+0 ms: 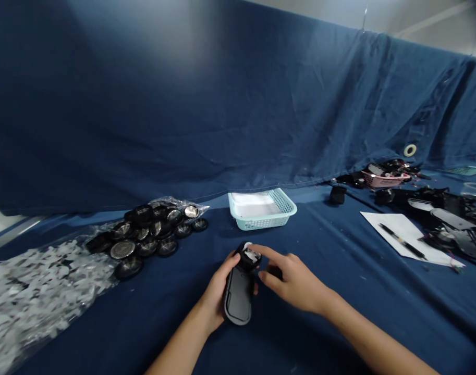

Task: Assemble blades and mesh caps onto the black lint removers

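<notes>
My left hand [217, 291] is wrapped round a black handheld device [239, 294] with a long rounded body and a round head at its far end. Inside that head sits a small white piece [253, 255]. The outstretched index finger of my right hand [294, 278] touches the white piece at the head's rim. Its thumb is held apart, and the other fingers are curled under. No object shows in the right hand. Part of the device's side is hidden by my left fingers.
To the left lie a heap of round black parts with metallic mesh faces [147, 247] and a plastic bag of white pieces [46, 291]. Ahead stands a light-blue basket [263, 224]. Rightward are a pen [402, 240] on paper [373, 219], a pink basket [384, 181] and black parts [337, 195].
</notes>
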`<state>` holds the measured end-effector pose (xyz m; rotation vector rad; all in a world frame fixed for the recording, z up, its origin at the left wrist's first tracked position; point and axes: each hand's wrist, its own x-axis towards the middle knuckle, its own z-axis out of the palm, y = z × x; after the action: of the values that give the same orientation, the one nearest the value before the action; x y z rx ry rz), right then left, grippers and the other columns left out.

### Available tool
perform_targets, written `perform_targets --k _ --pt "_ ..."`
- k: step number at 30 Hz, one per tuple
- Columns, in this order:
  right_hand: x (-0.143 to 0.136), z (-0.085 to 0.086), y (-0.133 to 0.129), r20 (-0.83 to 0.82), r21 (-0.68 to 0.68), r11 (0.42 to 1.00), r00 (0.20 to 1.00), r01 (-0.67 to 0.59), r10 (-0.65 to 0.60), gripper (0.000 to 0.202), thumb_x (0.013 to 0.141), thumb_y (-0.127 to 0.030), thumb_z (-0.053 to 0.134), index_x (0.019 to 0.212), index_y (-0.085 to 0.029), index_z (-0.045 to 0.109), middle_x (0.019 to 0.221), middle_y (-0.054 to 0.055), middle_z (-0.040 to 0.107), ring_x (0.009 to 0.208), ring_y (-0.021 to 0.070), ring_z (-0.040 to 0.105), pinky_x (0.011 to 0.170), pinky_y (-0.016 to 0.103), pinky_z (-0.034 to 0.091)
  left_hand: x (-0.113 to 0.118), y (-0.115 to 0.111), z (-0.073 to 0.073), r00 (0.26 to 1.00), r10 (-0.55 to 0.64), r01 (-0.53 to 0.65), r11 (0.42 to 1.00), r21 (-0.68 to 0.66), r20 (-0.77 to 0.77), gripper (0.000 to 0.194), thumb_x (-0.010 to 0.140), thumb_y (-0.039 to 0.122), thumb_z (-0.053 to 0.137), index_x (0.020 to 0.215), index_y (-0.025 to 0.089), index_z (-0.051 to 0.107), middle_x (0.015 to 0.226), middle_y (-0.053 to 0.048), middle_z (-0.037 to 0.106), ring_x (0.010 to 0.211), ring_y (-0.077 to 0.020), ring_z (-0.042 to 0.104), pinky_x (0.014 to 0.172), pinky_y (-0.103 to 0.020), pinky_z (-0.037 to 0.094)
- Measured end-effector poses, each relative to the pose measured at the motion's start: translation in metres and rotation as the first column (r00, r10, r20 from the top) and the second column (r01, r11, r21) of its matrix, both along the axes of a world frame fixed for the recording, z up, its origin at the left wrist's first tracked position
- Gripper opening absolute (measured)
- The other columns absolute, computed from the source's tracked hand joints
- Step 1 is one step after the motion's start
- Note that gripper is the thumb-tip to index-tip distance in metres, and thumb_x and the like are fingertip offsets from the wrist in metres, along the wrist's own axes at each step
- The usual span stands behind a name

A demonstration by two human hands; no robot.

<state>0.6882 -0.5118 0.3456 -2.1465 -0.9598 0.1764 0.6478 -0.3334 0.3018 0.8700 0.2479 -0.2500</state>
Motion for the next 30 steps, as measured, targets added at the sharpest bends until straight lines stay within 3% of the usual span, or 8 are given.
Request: perform_targets --k 4,9,13,16,23,30 --pt "0.001 0.000 -0.001 0.017 -0.005 1.000 1.000 0.024 -0.023 0.053 0.084 -0.019 0.050 0.135 -0.033 0.046 0.063 -0.006 0.064 0.056 0.0152 0.060 0.059 0.027 0.041 -0.001 -0.001 0.001 0.999 -0.025 0.025 1.000 0.011 0.019 0.051 0.086 0.040 0.056 0.131 0.018 0.047 0.086 -0.006 0.069 0.054 -0.0170 0.063 0.048 -0.025 0.044" --pt "0.004 -0.004 -0.002 -0.030 0.050 0.997 0.998 0.064 -0.062 0.056 0.087 -0.023 0.052 0.140 -0.033 0.039 0.068 -0.005 0.065 0.060 0.0154 0.060 0.063 0.028 0.043 -0.001 -0.001 0.000 1.000 -0.017 0.017 0.998 0.058 -0.004 0.050 0.088 0.040 0.053 0.130 0.015 0.045 0.074 -0.005 0.067 0.055 -0.0194 0.064 0.048 -0.026 0.045" --pt "0.008 -0.007 -0.004 0.006 0.066 0.986 0.988 0.156 -0.157 0.037 0.089 -0.038 0.054 0.125 -0.030 0.057 0.072 -0.002 0.067 0.060 0.0161 0.059 0.059 0.028 0.043 -0.003 -0.003 0.001 0.997 -0.056 0.048 0.991 0.126 0.057 0.049 0.088 0.042 0.053 0.131 0.020 0.044 0.071 -0.004 0.066 0.056 -0.0201 0.064 0.049 -0.026 0.046" --pt "0.011 -0.006 -0.007 0.056 0.073 0.979 0.979 0.192 -0.196 0.043 0.084 -0.043 0.062 0.124 -0.028 0.059 0.081 0.001 0.068 0.068 0.0182 0.061 0.062 0.029 0.045 -0.005 -0.004 0.003 0.990 -0.092 0.070 0.980 0.186 0.111 0.051 0.088 0.044 0.053 0.132 0.020 0.043 0.065 -0.004 0.065 0.055 -0.0199 0.064 0.048 -0.024 0.044" --pt "0.016 -0.003 -0.013 0.082 0.099 0.992 0.992 0.084 -0.092 0.046 0.077 -0.046 0.071 0.119 -0.027 0.064 0.104 0.005 0.069 0.091 0.0237 0.065 0.082 0.037 0.050 -0.007 -0.005 0.004 0.986 -0.133 0.104 0.962 0.253 0.101 0.058 0.087 0.044 0.053 0.137 0.021 0.037 0.065 -0.004 0.066 0.056 -0.0212 0.065 0.045 -0.022 0.043" --pt "0.018 -0.004 -0.015 0.159 0.139 0.990 0.986 0.033 -0.055 0.042 0.076 -0.046 0.073 0.113 -0.026 0.069 0.112 0.008 0.067 0.095 0.0246 0.066 0.085 0.038 0.052 -0.006 -0.004 -0.001 0.981 -0.159 0.123 0.955 0.268 0.113 0.063 0.084 0.048 0.058 0.137 0.020 0.039 0.067 -0.005 0.066 0.058 -0.0219 0.066 0.047 -0.023 0.044"
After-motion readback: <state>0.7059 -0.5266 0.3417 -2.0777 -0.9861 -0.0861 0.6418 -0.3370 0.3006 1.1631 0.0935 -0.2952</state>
